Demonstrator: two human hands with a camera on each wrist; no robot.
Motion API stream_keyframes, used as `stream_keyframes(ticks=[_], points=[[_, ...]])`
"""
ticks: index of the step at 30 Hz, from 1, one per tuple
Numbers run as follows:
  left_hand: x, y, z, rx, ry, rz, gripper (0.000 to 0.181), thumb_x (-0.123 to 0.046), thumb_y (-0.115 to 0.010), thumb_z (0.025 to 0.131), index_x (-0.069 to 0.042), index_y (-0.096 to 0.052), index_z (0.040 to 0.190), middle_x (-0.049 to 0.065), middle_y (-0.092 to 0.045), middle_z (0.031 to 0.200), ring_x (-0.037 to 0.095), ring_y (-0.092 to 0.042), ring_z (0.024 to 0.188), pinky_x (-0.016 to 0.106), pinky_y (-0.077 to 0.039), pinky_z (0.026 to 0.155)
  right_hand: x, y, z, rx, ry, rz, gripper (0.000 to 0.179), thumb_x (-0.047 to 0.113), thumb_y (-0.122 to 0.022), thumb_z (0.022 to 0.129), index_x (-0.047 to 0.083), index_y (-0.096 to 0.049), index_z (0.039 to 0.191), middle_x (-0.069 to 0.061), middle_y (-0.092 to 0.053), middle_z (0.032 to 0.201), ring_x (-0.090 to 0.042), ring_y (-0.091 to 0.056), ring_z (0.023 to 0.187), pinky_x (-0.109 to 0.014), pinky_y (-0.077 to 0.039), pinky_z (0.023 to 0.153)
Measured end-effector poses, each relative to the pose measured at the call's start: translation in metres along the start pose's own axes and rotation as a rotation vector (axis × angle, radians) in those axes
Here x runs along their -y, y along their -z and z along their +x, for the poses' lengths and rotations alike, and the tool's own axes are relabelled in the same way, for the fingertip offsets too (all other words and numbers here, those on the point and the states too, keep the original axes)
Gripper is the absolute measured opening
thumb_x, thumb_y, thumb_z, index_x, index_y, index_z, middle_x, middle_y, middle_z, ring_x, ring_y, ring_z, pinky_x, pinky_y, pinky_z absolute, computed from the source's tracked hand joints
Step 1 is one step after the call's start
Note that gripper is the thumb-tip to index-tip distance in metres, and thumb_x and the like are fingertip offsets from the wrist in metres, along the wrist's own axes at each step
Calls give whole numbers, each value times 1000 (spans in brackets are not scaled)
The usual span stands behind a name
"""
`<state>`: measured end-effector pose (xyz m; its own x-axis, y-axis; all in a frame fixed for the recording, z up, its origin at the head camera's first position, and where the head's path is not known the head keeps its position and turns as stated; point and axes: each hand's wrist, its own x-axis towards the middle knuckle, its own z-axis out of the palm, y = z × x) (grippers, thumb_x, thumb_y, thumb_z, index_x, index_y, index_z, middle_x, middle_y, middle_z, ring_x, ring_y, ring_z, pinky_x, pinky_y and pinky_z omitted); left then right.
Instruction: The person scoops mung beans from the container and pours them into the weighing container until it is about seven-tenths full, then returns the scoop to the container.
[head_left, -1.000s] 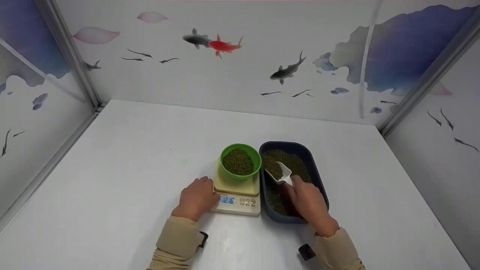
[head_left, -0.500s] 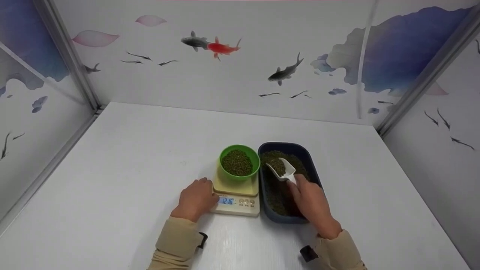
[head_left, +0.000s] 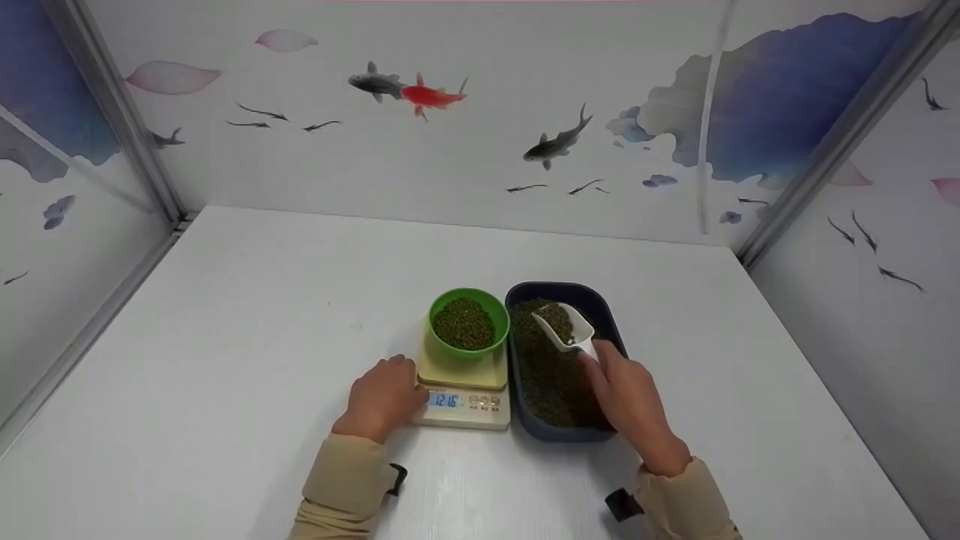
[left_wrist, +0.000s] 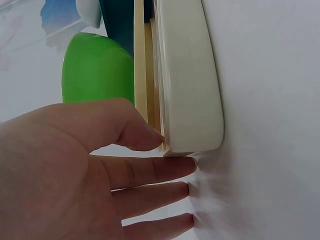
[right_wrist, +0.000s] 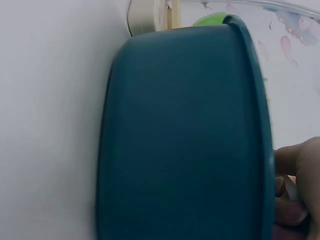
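My right hand grips a white scoop by its handle, over the far part of a dark blue tub. Small greenish-brown grains fill the scoop's bowl, and more of them cover the tub's floor. To the left, a kitchen scale bears a green bowl part-filled with the same grains; its display reads 121.6. My left hand touches the scale's left front corner with thumb and index finger, the other fingers extended near the table, as the left wrist view shows. In the right wrist view the tub's wall partly hides my right hand.
The scale and tub stand side by side on a white table. White panels with printed fish and lotus shapes rise at the back and both sides, joined by metal corner posts.
My right hand has moved the filled scoop away from me and up from the grains in the tub. My left hand stays at the scale, whose reading is unchanged. The head view has shifted slightly.
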<state>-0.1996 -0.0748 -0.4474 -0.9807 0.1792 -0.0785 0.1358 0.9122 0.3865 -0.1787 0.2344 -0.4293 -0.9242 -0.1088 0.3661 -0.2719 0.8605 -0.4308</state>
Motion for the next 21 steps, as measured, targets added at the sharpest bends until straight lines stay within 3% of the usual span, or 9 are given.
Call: stream_keyframes(ticks=[5, 12, 21], points=[[0, 2, 0, -11, 2, 11, 21, -19, -58, 78, -1, -59, 88, 6, -53, 81, 23, -53, 77, 42, -45, 67, 4, 9, 3, 17, 7, 21, 34, 32, -45, 93, 9, -49, 119, 8, -42, 57, -10, -39, 50, -32, -35, 57], [-2, 3, 0, 5, 13, 11, 25, -20, -58, 79, 1, -59, 93, 8, -54, 86, 25, -53, 82, 43, -45, 70, 12, 16, 6, 9, -51, 99, 32, 37, -42, 93, 16, -51, 114, 4, -44, 61, -13, -36, 48, -31, -33, 53], [0, 1, -2, -2, 19, -12, 22, -18, -57, 78, 0, -60, 91, 6, -53, 84, 24, -53, 80, 43, -45, 68, 22, 17, 8, -9, -117, 118, 42, 43, -39, 92, 14, -47, 122, 1, -47, 65, -16, -38, 51, -31, -33, 52]])
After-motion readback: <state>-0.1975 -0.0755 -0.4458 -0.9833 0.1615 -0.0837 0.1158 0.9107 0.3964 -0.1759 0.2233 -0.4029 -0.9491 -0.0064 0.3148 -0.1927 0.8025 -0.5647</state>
